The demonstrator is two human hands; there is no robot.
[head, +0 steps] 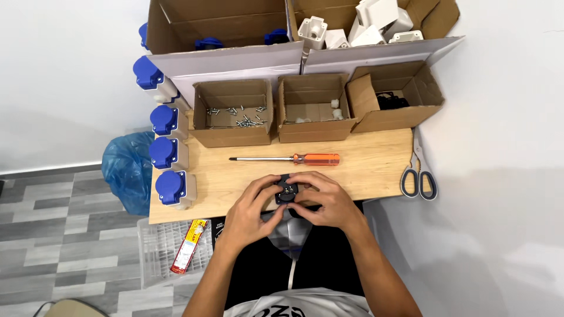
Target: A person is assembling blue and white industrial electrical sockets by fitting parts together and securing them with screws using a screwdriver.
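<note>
My left hand [254, 206] and my right hand [324, 199] meet at the near edge of the wooden table [376, 164], both holding a small black socket insert [286, 191] with metal contacts on top. The fingers of both hands wrap around its sides, hiding most of it. An orange-handled screwdriver [286, 158] lies flat on the table just beyond my hands, its tip pointing left.
Three small cardboard boxes stand behind: one with screws [235, 115], one with white bits [314, 111], one with black parts [392, 101]. Blue-capped sockets [170, 154] line the left edge. Scissors [418, 176] hang off the right edge. Two large boxes [235, 35] sit at the back.
</note>
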